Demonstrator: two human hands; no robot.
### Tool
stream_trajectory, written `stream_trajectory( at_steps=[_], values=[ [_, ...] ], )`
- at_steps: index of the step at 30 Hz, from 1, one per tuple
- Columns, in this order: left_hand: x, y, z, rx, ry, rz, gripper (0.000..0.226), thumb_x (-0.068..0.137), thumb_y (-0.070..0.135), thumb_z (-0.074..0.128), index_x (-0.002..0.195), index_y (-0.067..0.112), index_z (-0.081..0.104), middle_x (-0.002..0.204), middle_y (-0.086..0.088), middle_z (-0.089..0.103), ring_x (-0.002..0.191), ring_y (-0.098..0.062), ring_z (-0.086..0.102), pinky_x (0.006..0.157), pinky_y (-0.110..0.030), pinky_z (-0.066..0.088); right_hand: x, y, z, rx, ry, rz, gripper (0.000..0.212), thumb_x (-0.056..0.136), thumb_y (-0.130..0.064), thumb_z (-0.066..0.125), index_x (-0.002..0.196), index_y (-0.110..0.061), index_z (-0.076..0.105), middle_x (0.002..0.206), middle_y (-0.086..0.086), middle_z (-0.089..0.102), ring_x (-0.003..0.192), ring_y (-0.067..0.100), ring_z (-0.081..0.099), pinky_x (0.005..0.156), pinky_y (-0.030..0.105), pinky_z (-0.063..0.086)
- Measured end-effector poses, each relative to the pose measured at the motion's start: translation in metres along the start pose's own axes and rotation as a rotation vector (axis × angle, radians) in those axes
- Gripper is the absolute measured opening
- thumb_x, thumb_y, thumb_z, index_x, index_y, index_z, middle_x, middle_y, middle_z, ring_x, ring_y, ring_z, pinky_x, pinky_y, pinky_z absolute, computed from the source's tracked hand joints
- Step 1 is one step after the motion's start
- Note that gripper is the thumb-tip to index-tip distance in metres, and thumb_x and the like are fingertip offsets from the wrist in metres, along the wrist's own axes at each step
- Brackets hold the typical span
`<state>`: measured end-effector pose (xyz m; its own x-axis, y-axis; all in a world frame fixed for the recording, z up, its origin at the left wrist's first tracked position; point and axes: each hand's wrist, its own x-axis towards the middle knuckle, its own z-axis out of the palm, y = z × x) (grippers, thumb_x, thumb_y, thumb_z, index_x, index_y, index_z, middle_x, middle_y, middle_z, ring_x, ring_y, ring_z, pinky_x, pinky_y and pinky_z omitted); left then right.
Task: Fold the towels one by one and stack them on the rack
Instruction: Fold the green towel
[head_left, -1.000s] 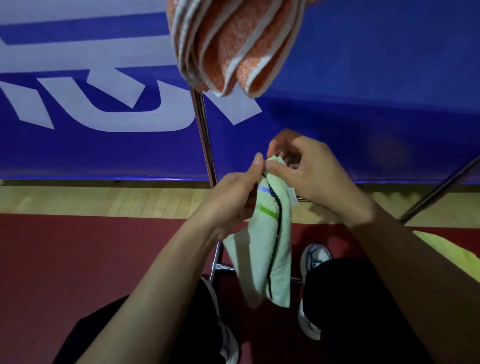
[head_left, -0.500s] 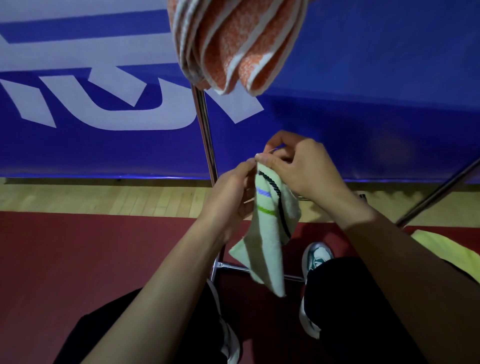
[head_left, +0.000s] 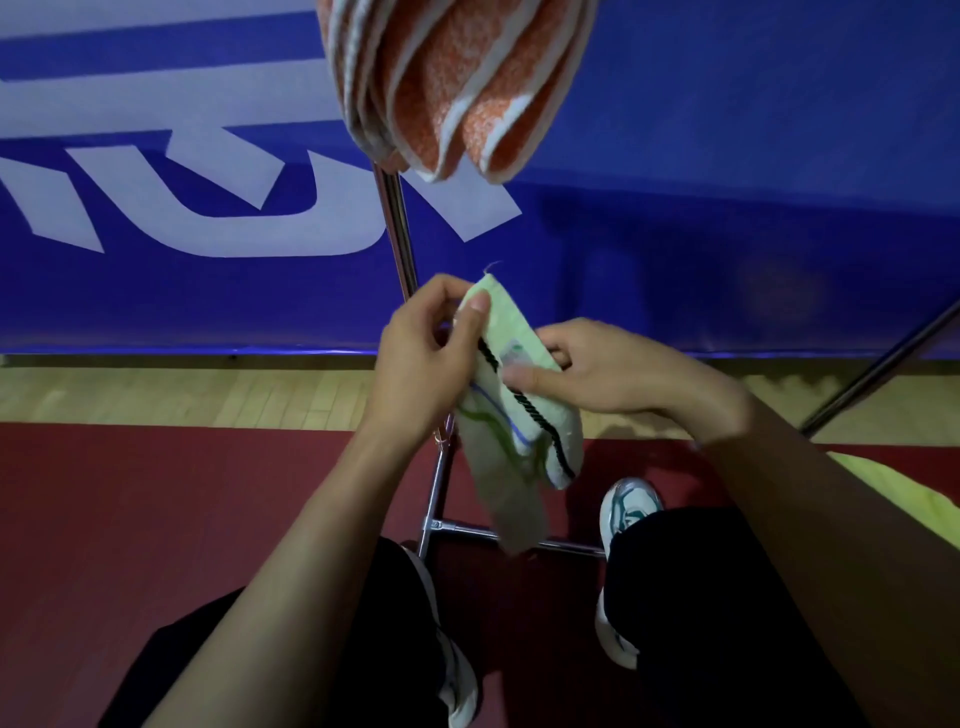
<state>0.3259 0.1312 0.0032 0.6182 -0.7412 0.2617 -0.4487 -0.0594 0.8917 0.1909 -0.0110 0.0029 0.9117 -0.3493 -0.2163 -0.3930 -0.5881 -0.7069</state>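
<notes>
From my head camera, looking down: my left hand (head_left: 415, 358) pinches the top corner of a small pale green towel (head_left: 511, 415), thumb pressed flat on the cloth. My right hand (head_left: 613, 371) holds the towel's edge just beside it, fingers curled on the fabric near a small sewn label. The towel hangs between my hands in front of the rack's metal post (head_left: 397, 228), bunched lengthwise and partly doubled, its tail dangling toward the rack's foot bar (head_left: 467, 530).

As I judge it, this towel is mid-fold and not yet neat enough to stack. An orange-and-white striped towel (head_left: 457, 83) already hangs folded in several layers on the rack above, so at least one is done. Something yellow-green (head_left: 904, 499) lies at my right; it may be another towel waiting, I cannot tell.

The green towel looks thin and soft, with a twisted black cord stripe and fine blue and green lines. The orange one is thick, nubbly terry. The rack is shiny tubing over a red floor (head_left: 156, 519).
</notes>
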Motion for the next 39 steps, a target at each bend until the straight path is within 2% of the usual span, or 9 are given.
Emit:
stream_trajectory(
  at_steps=[5,8,12,17,22,26,33,36,39],
  values=[
    [0.002,-0.006,-0.015,0.118,0.093,0.007,0.022,0.108,0.042,0.051,0.097,0.024,0.059,0.081,-0.004,0.067,0.071,-0.016,0.063,0.061,-0.033,0.048,0.006,0.013,0.006,0.049,-0.164,-0.035,0.028,0.087,-0.045,0.078,0.110,-0.029,0.075,0.105,-0.015,0.078,0.101,0.003,0.073,0.101,0.041,0.055],
    [0.007,-0.013,-0.029,0.123,0.195,-0.047,0.024,0.108,0.040,0.049,0.096,0.021,0.057,0.075,-0.001,0.063,0.061,-0.007,0.054,0.056,-0.024,0.042,0.009,0.021,0.012,-0.088,-0.290,0.009,0.014,0.090,-0.041,0.076,0.101,-0.033,0.074,0.094,-0.018,0.079,0.088,0.003,0.074,0.086,0.033,0.058],
    [0.011,-0.022,-0.049,0.089,0.311,-0.098,0.023,0.108,0.039,0.049,0.093,0.023,0.056,0.074,0.006,0.057,0.060,-0.003,0.048,0.052,-0.016,0.039,0.013,0.019,0.023,-0.090,-0.283,-0.020,0.023,0.093,-0.036,0.071,0.115,-0.031,0.070,0.106,-0.016,0.078,0.099,0.009,0.074,0.091,0.038,0.059],
    [0.021,-0.032,-0.091,-0.144,0.511,-0.302,0.018,0.104,0.040,0.052,0.090,0.031,0.060,0.080,0.007,0.061,0.073,-0.011,0.057,0.064,-0.028,0.045,0.007,0.020,0.019,-0.508,-0.287,0.018,0.027,0.095,-0.047,0.066,0.110,-0.026,0.072,0.099,-0.006,0.073,0.085,0.015,0.063,0.065,0.029,0.043],
    [0.019,-0.045,-0.128,-0.331,0.612,-0.447,0.010,0.103,0.028,0.053,0.097,0.025,0.060,0.079,0.006,0.059,0.066,-0.009,0.057,0.058,-0.025,0.045,0.008,0.032,0.013,-0.304,-0.266,0.052,0.015,0.103,-0.035,0.060,0.096,-0.024,0.067,0.075,-0.012,0.077,0.072,-0.003,0.072,0.079,0.029,0.055],
    [0.014,-0.051,-0.127,-0.201,0.552,-0.413,0.022,0.102,0.034,0.053,0.109,0.016,0.063,0.091,-0.002,0.064,0.080,-0.016,0.061,0.071,-0.034,0.051,0.006,0.029,0.005,-0.308,-0.147,0.065,0.026,0.106,-0.035,0.052,0.083,-0.025,0.058,0.065,-0.008,0.071,0.069,0.006,0.070,0.077,0.032,0.052],
    [0.012,-0.041,-0.109,-0.049,0.398,-0.347,0.029,0.101,0.048,0.057,0.109,0.021,0.062,0.098,-0.002,0.070,0.090,-0.022,0.068,0.085,-0.052,0.059,0.006,0.020,0.005,-0.293,0.219,-0.041,0.026,0.110,-0.038,0.033,0.104,-0.019,0.051,0.075,-0.001,0.052,0.076,0.033,0.054,0.076,0.050,0.045],
    [0.009,-0.040,-0.101,-0.004,0.355,-0.350,0.027,0.098,0.051,0.057,0.103,0.025,0.062,0.105,-0.004,0.071,0.102,-0.030,0.071,0.091,-0.059,0.060,0.003,0.005,0.003,-0.195,0.295,-0.094,0.029,0.107,-0.028,0.038,0.134,-0.036,0.045,0.054,0.000,0.047,0.053,0.020,0.050,0.059,0.043,0.041],
    [0.003,-0.030,-0.088,-0.019,0.294,-0.317,0.029,0.096,0.050,0.059,0.101,0.022,0.063,0.102,-0.008,0.073,0.101,-0.034,0.071,0.084,-0.065,0.060,-0.003,-0.004,-0.002,-0.072,0.288,-0.094,0.028,0.102,-0.019,0.044,0.111,-0.036,0.064,0.046,-0.006,0.043,0.044,0.010,0.042,0.050,0.027,0.033]
  ],
)
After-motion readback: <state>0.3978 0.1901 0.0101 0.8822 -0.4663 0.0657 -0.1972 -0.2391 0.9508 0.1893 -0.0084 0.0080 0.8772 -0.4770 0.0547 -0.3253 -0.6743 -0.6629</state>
